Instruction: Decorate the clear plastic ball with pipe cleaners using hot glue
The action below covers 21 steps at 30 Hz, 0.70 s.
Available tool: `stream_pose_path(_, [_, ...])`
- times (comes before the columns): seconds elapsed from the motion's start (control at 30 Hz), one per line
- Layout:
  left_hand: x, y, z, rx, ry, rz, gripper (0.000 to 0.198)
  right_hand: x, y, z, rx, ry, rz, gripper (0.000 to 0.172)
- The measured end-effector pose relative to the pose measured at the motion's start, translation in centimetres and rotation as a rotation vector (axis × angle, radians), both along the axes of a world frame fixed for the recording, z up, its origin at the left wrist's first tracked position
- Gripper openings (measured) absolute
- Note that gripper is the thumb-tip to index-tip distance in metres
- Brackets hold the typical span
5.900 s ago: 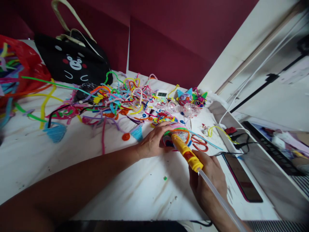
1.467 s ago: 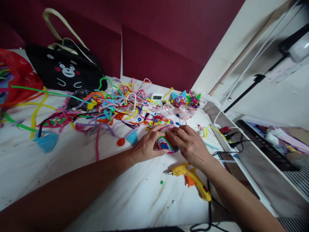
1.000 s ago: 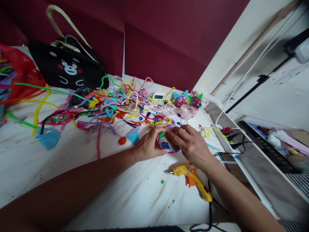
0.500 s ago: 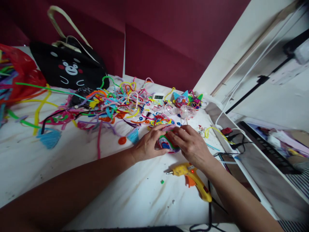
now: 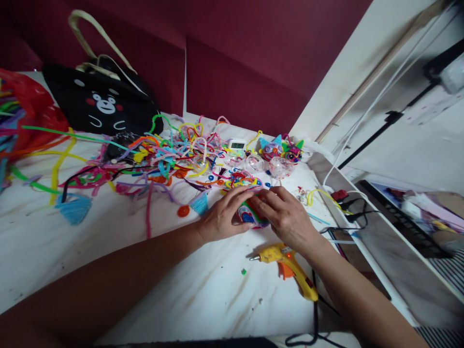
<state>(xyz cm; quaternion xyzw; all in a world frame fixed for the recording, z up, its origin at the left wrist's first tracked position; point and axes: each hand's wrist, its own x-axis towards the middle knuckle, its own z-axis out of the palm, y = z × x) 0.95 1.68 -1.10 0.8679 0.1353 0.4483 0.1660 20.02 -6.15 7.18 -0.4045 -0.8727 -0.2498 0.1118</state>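
Between my two hands is a round ornament covered in coiled pipe cleaners (image 5: 247, 215), with blue, white, green, pink and purple showing. My left hand (image 5: 223, 216) wraps its left side, thumb below and fingers above. Pressing on its top and right side is my right hand (image 5: 286, 212), fingers bent; whether they pinch a small piece there is hidden. Just below my right hand a yellow hot glue gun (image 5: 286, 263) lies on its side with a red light lit and its nozzle pointing left.
A tangle of pipe cleaners (image 5: 174, 154) spreads behind and left. Farther back stand a small digital clock (image 5: 237, 144), clear balls (image 5: 281, 167) and finished cat-eared ornaments (image 5: 271, 147). A black bag (image 5: 101, 99) is at back left, a power strip (image 5: 340, 195) at right.
Both hands stay on the ornament, with only slight finger movement. The camera view has shifted a little.
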Motion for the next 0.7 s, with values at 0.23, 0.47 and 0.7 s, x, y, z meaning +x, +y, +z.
stream_pose_path(0.23, [-0.1,-0.1,-0.1,0.021,0.008,0.014,0.075,-0.1,0.1,0.1,0.028,0.001,0.017,0.029])
stream_pose_path(0.47, [-0.1,0.0,-0.3,0.053,0.034,0.046,0.075,-0.5,-0.1,0.5,0.060,0.036,0.036,0.026])
stream_pose_path(0.7, [-0.2,0.1,-0.4,0.076,0.071,0.064,0.075,1.0,-1.4,2.8,-0.022,0.302,0.044,0.031])
